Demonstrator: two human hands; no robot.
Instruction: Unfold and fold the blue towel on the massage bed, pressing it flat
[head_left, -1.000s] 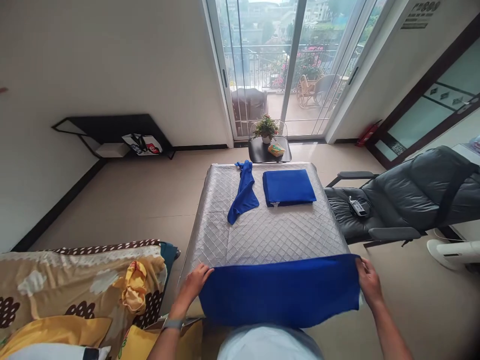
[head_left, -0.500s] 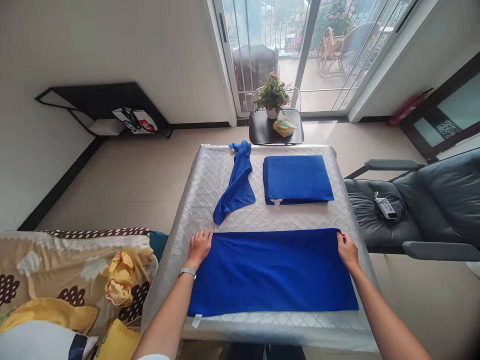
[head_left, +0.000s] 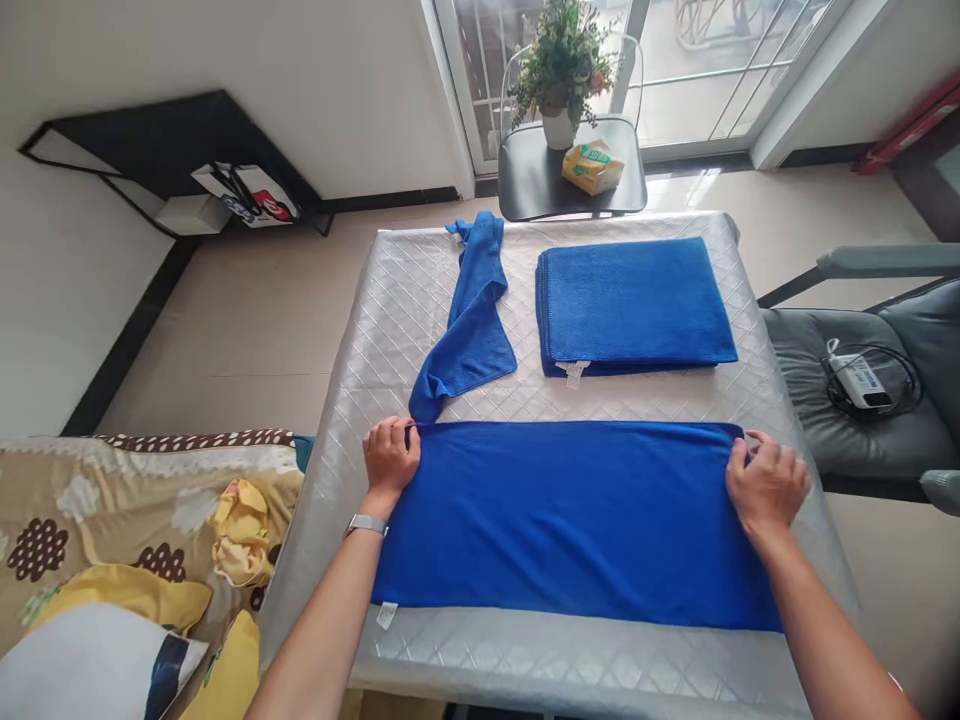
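Note:
A blue towel (head_left: 570, 520) lies folded into a long strip across the near part of the table (head_left: 420, 655), its white tag at the lower left corner. My left hand (head_left: 391, 455), with a watch on the wrist, pinches the strip's far left corner. At the far right corner my right hand (head_left: 766, 480) has its fingers closed on the same towel. Beyond the strip, a stack of folded blue towels (head_left: 637, 305) sits on the right. A crumpled, twisted blue cloth (head_left: 472, 320) lies to the left, its lower end close to my left hand.
Behind the table stands a dark chair (head_left: 517, 190) with a potted plant (head_left: 561, 80) and a yellow tissue pack (head_left: 592, 167). A grey armchair (head_left: 825, 430) on the right holds a white device with a cable (head_left: 859, 380). Patterned bedding (head_left: 97, 500) lies at left.
The view has tilted down and come closer to the table. My right hand has turned at the towel's corner, its knuckles now facing outward. My left hand stays at its corner.

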